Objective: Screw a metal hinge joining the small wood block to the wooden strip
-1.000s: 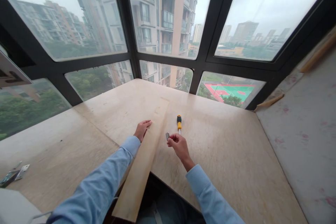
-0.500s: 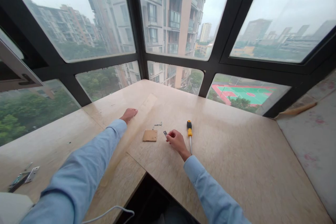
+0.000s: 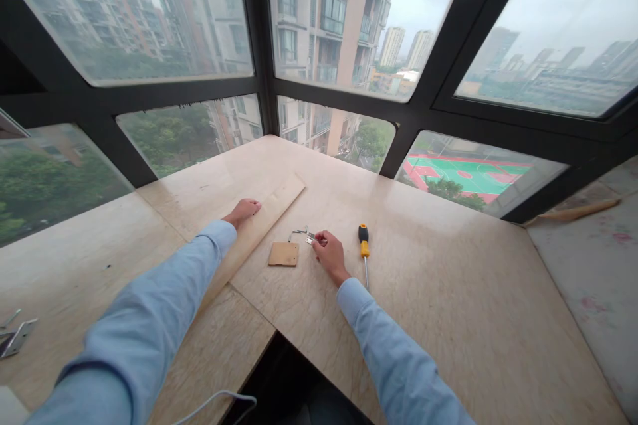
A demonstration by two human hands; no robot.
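Observation:
My left hand (image 3: 244, 210) is curled closed at the left edge of a long pale wooden strip (image 3: 279, 207). What its fingers hold, if anything, is hidden. A small metal plate with holes (image 3: 310, 239) is pinched between the thumb and fingers of my right hand (image 3: 329, 252). Just beyond the plate, on the countertop, lies a thin bent metal piece (image 3: 299, 232). A small square brown board (image 3: 284, 254) with holes near its right edge is left of my right hand. To that hand's right lies a yellow-and-black screwdriver (image 3: 364, 242), its shaft pointing towards me.
The stone-patterned countertop (image 3: 448, 292) runs up to dark window frames (image 3: 319, 94). At the far left lie metal hardware pieces (image 3: 18, 339). A white cable (image 3: 214, 397) crosses near a dark gap (image 3: 294, 378) at the front edge. A patterned wall (image 3: 593, 279) bounds the right.
My right hand has moved slightly forward and left with the metal plate, close to the bent metal piece. My left hand stays beside the wooden strip, whose right edge shows more plainly. The view has shifted.

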